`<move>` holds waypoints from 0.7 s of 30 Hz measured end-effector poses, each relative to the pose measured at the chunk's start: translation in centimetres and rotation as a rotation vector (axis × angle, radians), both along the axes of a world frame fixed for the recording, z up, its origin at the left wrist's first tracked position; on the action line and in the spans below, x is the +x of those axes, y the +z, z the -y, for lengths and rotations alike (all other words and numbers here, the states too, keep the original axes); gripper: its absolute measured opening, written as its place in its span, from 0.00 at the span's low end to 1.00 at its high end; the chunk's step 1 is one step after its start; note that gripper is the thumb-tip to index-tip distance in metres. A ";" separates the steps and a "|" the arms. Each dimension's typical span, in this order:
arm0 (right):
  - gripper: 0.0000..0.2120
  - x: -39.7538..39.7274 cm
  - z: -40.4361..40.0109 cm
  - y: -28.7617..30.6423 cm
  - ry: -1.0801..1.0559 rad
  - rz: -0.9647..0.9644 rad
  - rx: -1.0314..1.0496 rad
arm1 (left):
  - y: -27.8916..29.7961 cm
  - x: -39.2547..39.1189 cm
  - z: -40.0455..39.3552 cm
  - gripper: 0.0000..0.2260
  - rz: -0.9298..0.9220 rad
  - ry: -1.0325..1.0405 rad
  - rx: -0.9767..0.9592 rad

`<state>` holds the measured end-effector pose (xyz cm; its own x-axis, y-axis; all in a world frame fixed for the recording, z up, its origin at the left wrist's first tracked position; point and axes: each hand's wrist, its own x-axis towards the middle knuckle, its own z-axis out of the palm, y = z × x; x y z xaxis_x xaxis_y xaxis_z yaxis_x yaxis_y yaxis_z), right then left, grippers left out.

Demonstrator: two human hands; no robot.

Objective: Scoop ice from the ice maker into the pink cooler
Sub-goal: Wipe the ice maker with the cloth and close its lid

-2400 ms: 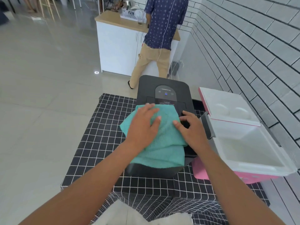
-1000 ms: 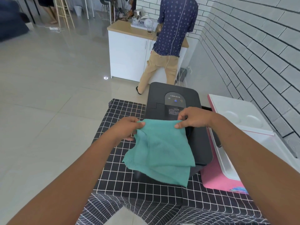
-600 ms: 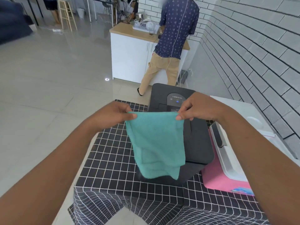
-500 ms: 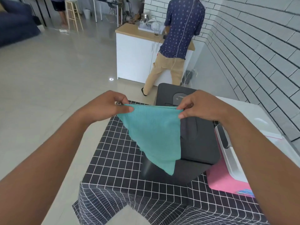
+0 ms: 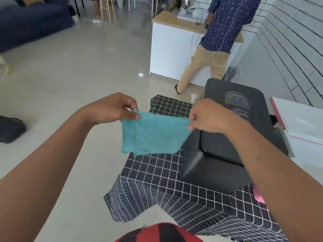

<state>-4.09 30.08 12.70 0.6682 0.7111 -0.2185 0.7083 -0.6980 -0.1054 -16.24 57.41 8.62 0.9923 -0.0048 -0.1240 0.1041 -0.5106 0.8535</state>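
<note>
A folded teal cloth [image 5: 153, 135] hangs in the air between my hands, left of the ice maker. My left hand [image 5: 111, 110] pinches its upper left corner and my right hand [image 5: 208, 116] pinches its upper right corner. The black ice maker [image 5: 234, 130] stands on the table with its lid closed and a small blue light on its panel. To its right, at the frame edge, is the pink cooler [image 5: 300, 123] with its white lid raised; my right forearm hides most of its body.
The table [image 5: 157, 172] wears a black cloth with a white grid that drapes over the near edge. A person [image 5: 220, 41] stands at a white counter [image 5: 171, 41] behind the table. A dark bag [image 5: 10, 130] lies on the floor at left.
I lifted the teal cloth off the ice maker's lid, held it up by its top corners and folded it smaller. My view swung left, so the cooler slid to the right edge.
</note>
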 end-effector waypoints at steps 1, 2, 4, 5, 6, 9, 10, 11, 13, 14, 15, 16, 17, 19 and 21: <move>0.12 -0.3 -0.8 -0.9 0.029 0.031 -0.053 | -1.1 0.1 -0.3 0.06 -0.029 0.008 -0.005; 0.08 -0.5 -1.6 -2.1 0.055 0.049 -0.101 | -2.3 0.2 -0.5 0.05 -0.058 0.013 -0.012; 0.03 -0.8 -2.7 -4.7 0.097 0.066 -0.187 | -5.1 0.5 -0.7 0.04 -0.108 0.004 -0.030; 0.04 -0.9 -3.0 -5.9 0.118 0.058 -0.228 | -6.7 0.8 -0.8 0.05 -0.131 -0.003 -0.046; 0.04 -0.7 -3.3 -7.2 0.138 0.051 -0.297 | -8.1 1.1 -0.8 0.07 -0.155 -0.008 -0.053; 0.12 0.2 -4.1 -10.1 0.193 0.044 -0.434 | -11.5 2.5 -0.6 0.12 -0.228 -0.027 -0.040; 0.15 0.7 -4.4 -10.8 0.185 0.031 -0.453 | -12.5 3.0 -0.6 0.12 -0.245 -0.038 -0.027; 0.15 1.3 -4.6 -11.5 0.174 0.027 -0.462 | -13.3 3.7 -0.5 0.11 -0.254 -0.054 -0.010; 0.14 2.4 -5.1 -12.4 0.137 0.028 -0.493 | -14.5 5.1 -0.3 0.09 -0.257 -0.086 0.030; 0.13 2.9 -5.3 -12.7 0.120 0.025 -0.519 | -14.9 5.9 -0.2 0.08 -0.252 -0.092 0.056; 0.13 3.4 -5.6 -12.9 0.108 0.022 -0.541 | -15.3 6.7 -0.2 0.08 -0.243 -0.088 0.086; 0.12 3.9 -5.9 -13.2 0.085 0.014 -0.554 | -15.6 7.6 0.0 0.08 -0.232 -0.079 0.115; 0.11 4.4 -6.2 -13.4 0.059 0.009 -0.561 | -16.1 8.6 0.1 0.08 -0.220 -0.068 0.141; 0.10 5.5 -6.9 -13.5 0.023 -0.002 -0.572 | -17.1 10.4 0.4 0.09 -0.197 -0.029 0.204; 0.06 6.6 -7.5 -13.5 -0.006 -0.012 -0.562 | -18.0 11.9 0.8 0.14 -0.186 0.022 0.247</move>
<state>2.54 37.60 -0.75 0.6671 0.4795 -0.5702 0.7052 -0.6533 0.2756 -4.38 56.63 -9.36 0.9519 0.0693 -0.2986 0.2606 -0.6959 0.6691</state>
